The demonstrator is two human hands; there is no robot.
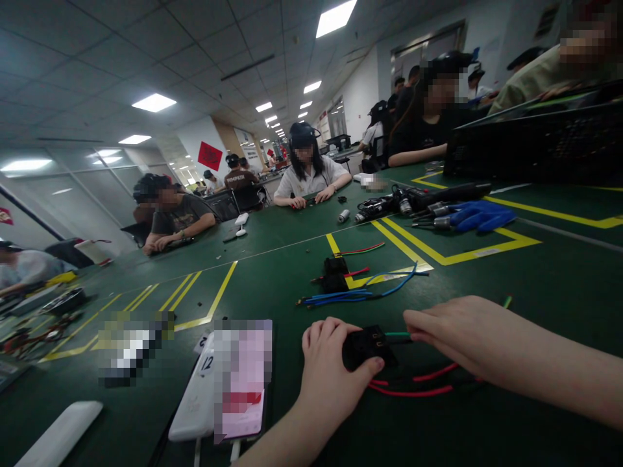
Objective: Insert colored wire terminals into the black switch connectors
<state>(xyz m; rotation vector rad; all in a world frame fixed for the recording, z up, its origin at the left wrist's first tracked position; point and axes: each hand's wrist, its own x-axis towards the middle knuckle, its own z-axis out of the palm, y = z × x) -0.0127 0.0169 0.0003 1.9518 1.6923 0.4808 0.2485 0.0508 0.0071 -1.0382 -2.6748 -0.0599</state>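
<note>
With its thumb at the near edge and fingers over the far side, my left hand grips a black plastic socket block on the green table. Metal contacts show in the block's top. My right hand is closed in a pinch on a green wire that runs to the block's right side; fingertips partly hide the wire. Loose red wires lie below both hands. Beyond my left hand are two similar black blocks with red wires, and a bundle of blue wires.
Left of my left hand lie a white power bank and a phone with cables. Tools with black cords and a blue glove are at the far right, near a large black case. Several co-workers sit around the table.
</note>
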